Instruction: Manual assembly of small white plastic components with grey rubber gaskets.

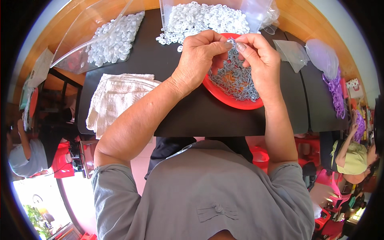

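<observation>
Over the far part of a red bowl, my two hands meet with their fingertips nearly touching. My left hand is closed in a pinch of thumb and forefinger. My right hand pinches from the other side. Between the fingertips is a small whitish piece, too small to make out in detail and partly covered by the thumbs. Many small, slim grey pieces lie in the bowl below, some hidden behind my hands.
Behind the bowl, a clear bin holds white plastic pieces, some spilled onto the black table. A clear bag of white pieces lies at far left, a folded cloth nearer. Plastic bags and purple strands lie right. People sit either side.
</observation>
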Motion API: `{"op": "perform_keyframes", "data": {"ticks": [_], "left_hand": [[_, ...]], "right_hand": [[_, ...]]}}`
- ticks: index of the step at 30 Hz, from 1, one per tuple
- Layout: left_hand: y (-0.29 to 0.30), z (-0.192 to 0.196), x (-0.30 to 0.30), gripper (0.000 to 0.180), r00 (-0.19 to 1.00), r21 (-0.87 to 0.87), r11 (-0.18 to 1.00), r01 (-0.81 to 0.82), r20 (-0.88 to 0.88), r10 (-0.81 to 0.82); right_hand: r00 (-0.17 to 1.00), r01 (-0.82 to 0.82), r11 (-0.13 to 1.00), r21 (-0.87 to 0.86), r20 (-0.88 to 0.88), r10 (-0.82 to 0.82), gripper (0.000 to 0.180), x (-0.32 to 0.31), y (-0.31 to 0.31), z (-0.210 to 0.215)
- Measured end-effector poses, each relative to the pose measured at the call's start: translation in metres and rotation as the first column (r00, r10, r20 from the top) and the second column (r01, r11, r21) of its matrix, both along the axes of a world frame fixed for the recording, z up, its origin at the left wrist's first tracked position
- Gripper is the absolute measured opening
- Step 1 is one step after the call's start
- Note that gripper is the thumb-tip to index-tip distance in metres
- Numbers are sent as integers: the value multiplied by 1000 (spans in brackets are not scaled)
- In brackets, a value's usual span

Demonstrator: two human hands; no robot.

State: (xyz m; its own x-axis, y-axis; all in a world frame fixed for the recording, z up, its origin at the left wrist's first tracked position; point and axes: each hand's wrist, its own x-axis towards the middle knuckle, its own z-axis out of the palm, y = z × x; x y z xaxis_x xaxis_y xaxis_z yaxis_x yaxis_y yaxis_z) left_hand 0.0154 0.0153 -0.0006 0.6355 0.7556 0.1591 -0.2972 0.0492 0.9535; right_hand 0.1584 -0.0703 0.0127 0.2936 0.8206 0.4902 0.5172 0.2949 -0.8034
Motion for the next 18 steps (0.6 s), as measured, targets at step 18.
{"op": "perform_keyframes", "data": {"ticks": [18], "left_hand": [[-3,-6,4,13,999,-13,999,-32,-25,32]], "right_hand": [[987,-42,995,86,157,28,6,4,7,-16]]}}
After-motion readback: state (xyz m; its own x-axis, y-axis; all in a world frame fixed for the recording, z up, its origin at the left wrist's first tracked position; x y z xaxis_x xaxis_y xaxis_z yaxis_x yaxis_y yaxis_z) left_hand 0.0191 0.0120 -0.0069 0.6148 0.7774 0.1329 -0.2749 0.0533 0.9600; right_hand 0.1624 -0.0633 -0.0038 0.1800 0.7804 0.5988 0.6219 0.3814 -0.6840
